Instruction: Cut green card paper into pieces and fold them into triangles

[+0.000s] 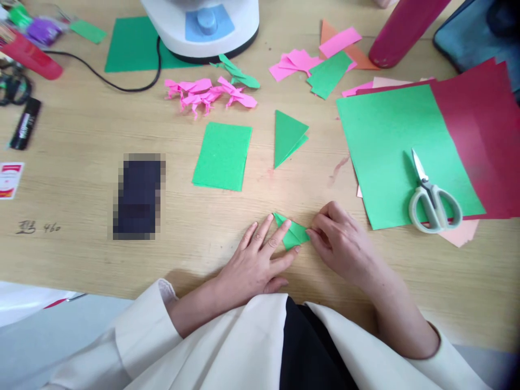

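A small folded green paper piece [293, 233] lies on the wooden table [81, 216] near its front edge. My left hand [255, 260] rests flat with fingers stretched out, its fingertips pressing on the left part of the piece. My right hand [339, 238] is curled, its fingertips pinching the right corner of the same piece. Both sleeves are cream-coloured.
A green rectangle [222, 156] and a folded green triangle [287, 136] lie further back. Pink folded figures [203, 92], paper scraps [320, 62], a white lamp base [203, 27], a dark phone [138, 195]. Scissors [433, 197] lie on green and red sheets [406, 146] at right.
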A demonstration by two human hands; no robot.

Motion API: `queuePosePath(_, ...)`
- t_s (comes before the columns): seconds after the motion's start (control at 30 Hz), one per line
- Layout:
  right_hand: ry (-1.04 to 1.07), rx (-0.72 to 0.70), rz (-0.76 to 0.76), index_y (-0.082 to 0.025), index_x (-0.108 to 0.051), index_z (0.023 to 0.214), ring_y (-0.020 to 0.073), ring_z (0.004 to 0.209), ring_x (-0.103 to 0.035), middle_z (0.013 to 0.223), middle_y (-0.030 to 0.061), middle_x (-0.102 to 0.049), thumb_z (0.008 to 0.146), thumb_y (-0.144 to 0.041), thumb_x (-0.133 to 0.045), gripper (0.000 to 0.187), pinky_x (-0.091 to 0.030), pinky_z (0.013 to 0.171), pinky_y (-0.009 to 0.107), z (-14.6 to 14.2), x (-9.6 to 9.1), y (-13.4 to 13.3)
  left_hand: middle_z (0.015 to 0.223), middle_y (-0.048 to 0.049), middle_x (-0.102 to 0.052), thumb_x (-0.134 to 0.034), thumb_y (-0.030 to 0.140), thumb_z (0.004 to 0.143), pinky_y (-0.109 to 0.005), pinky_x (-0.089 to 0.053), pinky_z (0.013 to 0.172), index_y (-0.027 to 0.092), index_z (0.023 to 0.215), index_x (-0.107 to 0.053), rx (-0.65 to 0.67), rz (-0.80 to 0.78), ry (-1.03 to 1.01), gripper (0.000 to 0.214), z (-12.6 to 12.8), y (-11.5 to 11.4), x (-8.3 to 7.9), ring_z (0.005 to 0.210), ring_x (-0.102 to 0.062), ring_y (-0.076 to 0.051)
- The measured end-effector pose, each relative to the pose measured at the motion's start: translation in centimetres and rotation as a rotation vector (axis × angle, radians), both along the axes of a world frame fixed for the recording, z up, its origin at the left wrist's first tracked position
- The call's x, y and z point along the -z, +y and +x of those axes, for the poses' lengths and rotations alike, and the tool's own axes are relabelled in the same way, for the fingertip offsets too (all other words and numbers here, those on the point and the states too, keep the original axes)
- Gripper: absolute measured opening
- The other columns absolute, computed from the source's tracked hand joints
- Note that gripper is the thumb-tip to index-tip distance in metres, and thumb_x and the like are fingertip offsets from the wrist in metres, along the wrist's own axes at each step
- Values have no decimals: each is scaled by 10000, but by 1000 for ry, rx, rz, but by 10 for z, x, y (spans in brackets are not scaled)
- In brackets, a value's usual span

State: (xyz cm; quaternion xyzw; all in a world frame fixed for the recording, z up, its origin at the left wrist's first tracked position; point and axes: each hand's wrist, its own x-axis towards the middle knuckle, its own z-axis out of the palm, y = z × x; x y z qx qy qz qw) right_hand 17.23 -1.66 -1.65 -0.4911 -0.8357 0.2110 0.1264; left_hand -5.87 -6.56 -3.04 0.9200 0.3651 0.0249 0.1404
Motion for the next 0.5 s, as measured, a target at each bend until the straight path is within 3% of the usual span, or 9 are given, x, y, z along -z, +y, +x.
queuePosePath(0.23, 68, -4, -38, -176, -525, 751, 194, 786, -535, 857, 60, -495, 925, -170, -549, 176, -466, 732, 348, 1, -2, 1, 1616, -223, -217, -536, 552, 912, -650, -220, 1130, 237, 1450, -420, 68, 2, 46, 635, 1, 3, -4, 1504, -188, -360)
queuePosePath(0.5, 89, -20, -48, -189, -511, 756, 193, 797, -537, 860, 51, -494, 928, -182, -564, 180, -457, 733, 344, 3, -1, 2, 1583, -246, -281, -553, 623, 871, -661, -170, 1143, 219, 1413, -465, 108, 8, 17, 681, 1, 12, -5, 1493, -205, -387)
